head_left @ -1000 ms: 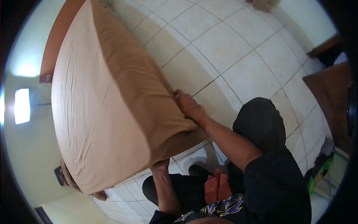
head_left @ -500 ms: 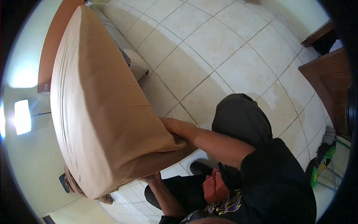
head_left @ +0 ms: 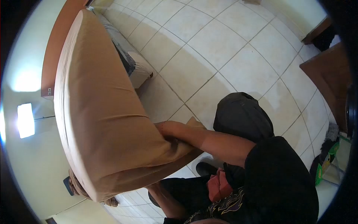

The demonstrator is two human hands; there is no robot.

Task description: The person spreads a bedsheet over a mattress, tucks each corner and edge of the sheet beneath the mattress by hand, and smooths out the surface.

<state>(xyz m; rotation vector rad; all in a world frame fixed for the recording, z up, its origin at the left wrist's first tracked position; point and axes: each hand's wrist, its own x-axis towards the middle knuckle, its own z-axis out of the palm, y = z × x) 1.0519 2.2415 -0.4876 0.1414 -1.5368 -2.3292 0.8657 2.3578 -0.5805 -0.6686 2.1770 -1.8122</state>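
A large mattress in a tan fitted sheet (head_left: pixel 108 108) stands tilted on edge across the left of the head view. My right hand (head_left: pixel 165 129) is at its near side, closed on the sheet, which creases into folds around the wrist; the fingertips are hidden. A loose flap of the sheet shows just beyond my forearm. Below the mattress's lower edge, my left hand (head_left: pixel 153 187) reaches up against its underside, with its fingers out of sight behind the fabric.
A low bed base (head_left: pixel 138 69) with dark and pale fabric lies behind the mattress. My knee (head_left: pixel 242 115) is bent over the tiled floor (head_left: pixel 209 48). At right are a wooden door (head_left: pixel 328 71) and green-headed cleaning brushes (head_left: pixel 319 173). A bright lamp (head_left: pixel 26 120) lights the left wall.
The sheet's side has been drawn toward me, with longer creases across it, and a flap now shows beyond my right forearm. Both hands stay in nearly the same places.
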